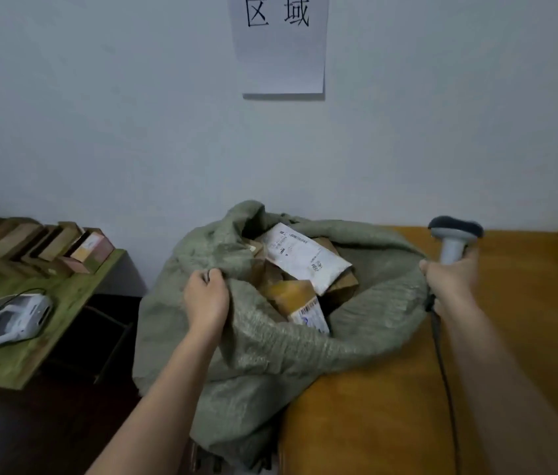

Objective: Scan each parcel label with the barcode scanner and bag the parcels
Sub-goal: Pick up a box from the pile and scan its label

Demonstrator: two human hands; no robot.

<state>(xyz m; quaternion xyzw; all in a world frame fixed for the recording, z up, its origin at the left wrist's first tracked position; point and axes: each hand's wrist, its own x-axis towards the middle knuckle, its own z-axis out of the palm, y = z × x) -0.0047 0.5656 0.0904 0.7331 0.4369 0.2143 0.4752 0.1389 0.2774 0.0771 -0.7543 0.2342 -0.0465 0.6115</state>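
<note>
Several parcels [299,269] lie inside the open green sack [270,341], which slumps against the orange table [390,406]. Left hand [206,296] pinches the sack's near-left rim. Right hand [452,272] grips the barcode scanner [453,240] upright at the sack's right edge.

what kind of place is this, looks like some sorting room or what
Probably a small parcel sorting or dispatch room. A woven sack holds labelled parcels, the right hand grips a corded barcode scanner, and a paper zone sign hangs on the wall.
</note>
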